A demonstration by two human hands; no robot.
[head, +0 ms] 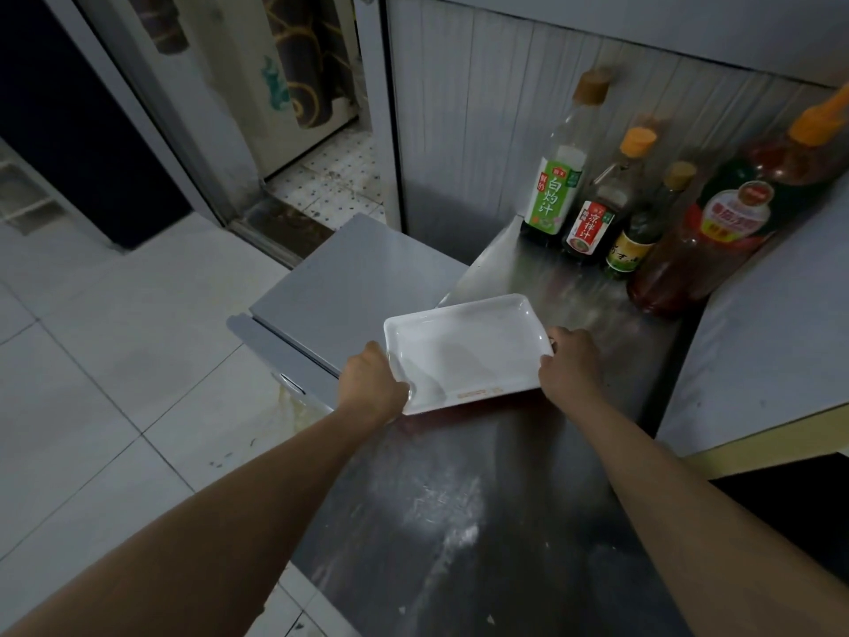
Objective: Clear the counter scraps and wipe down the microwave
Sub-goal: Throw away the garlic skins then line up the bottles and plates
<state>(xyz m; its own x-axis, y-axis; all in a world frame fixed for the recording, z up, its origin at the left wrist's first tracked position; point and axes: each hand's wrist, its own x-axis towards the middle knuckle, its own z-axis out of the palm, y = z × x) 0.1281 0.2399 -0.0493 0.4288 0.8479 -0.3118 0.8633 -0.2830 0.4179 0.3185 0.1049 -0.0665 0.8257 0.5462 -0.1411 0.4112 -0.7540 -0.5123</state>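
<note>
White rectangular tray (464,347) sits low over the steel table (459,521), held at its two short ends, its near edge close to or touching the metal; I cannot tell which. The left hand (372,383) has its grip closed on the tray's left end, thumb over the rim and fingers hidden beneath. The right hand (572,363) grips the right end the same way, fingers curled around the edge. The tray's inside looks bare apart from a faint reddish mark along the near rim. The table surface shows pale smears and streaks nearer the camera. At the far end of the table, against the ribbed wall, stand four bottles in a row: a tall bottle with a green label (558,177), a dark bottle with a red label (599,213), a small dark bottle (643,232) and a large oil bottle (716,232) with an orange cap. Just left of the tray lies a grey appliance top (349,278), with pale tiled floor (115,360) beyond it.
</note>
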